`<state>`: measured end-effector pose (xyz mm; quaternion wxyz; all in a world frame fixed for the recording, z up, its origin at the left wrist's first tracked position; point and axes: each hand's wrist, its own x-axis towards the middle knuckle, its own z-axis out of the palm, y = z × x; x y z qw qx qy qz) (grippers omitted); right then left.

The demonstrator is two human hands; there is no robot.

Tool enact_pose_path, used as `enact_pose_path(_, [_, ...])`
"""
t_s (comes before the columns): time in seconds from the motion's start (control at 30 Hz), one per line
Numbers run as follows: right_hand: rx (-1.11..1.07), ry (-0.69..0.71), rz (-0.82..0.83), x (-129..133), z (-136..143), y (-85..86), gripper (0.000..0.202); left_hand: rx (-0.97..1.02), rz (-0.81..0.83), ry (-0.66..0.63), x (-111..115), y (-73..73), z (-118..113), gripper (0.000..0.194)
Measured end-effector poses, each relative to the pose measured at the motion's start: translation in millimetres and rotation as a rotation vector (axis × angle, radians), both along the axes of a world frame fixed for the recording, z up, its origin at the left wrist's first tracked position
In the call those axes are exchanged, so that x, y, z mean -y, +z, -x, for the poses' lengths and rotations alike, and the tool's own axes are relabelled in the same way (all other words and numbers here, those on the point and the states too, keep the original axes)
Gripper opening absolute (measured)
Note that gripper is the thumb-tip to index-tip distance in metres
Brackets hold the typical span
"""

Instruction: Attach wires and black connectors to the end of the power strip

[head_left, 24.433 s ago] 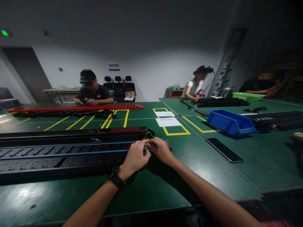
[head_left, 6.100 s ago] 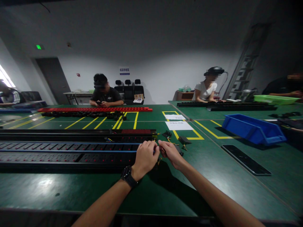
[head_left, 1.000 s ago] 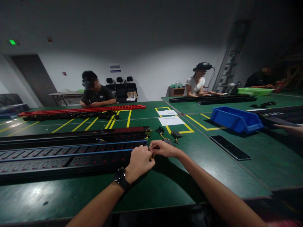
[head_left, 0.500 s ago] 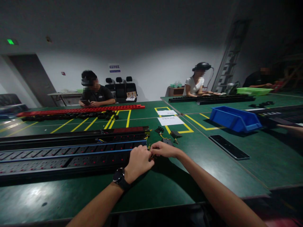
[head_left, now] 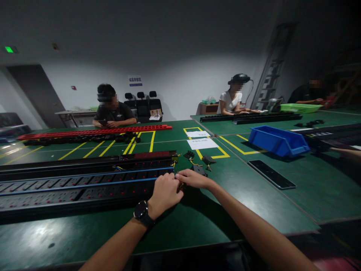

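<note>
Long black socket strips [head_left: 113, 190] with red dots lie side by side at the left, blue lines running along them. My left hand [head_left: 166, 191], with a watch on its wrist, is closed at the right end of the nearest strip. My right hand [head_left: 194, 178] meets it there, thumb and finger pinched together. A small dark part with a brassy glint shows between the hands; the fingers hide most of it. Just beyond my right hand lie small black end pieces [head_left: 209, 160] with yellow wires.
A blue bin [head_left: 278, 141] and a phone [head_left: 271, 174] rest on the green table [head_left: 254, 203] to the right. Paper sheets [head_left: 202, 144] lie ahead. Behind a red rack-like strip [head_left: 96, 131] sits a person [head_left: 114, 113]; another person [head_left: 231, 101] works at the far right.
My right thumb and fingertips have shifted slightly left and up, against my left hand. My left hand stays in place at the strip's end. The view has turned slightly.
</note>
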<state>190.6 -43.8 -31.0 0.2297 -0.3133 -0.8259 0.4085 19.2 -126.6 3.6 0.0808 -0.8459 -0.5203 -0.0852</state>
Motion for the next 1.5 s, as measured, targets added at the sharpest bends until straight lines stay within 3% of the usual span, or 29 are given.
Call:
enact_pose_path(1.03, [0.029, -0.051, -0.038, -1.7, 0.3, -4.0, 0.054, -0.018, -0.027, -0.020, 0.1, -1.6, -1.4, 0.024])
enact_pose_path(1.13, [0.037, -0.158, -0.182, -1.5, -1.8, 1.2, 0.046, -0.012, -0.028, -0.008, 1.2, 0.6, -3.1, 0.024])
enact_pose_path(1.3, [0.208, -0.469, -0.498, -5.8, -24.1, 19.0, 0.021, 0.004, 0.000, -0.021, 1.5, 2.2, -4.2, 0.018])
enact_pose_path(1.5, [0.447, -0.833, -0.488, -19.8, -73.6, 31.9, 0.025, -0.006, -0.025, -0.078, -0.9, -0.7, -2.0, 0.018])
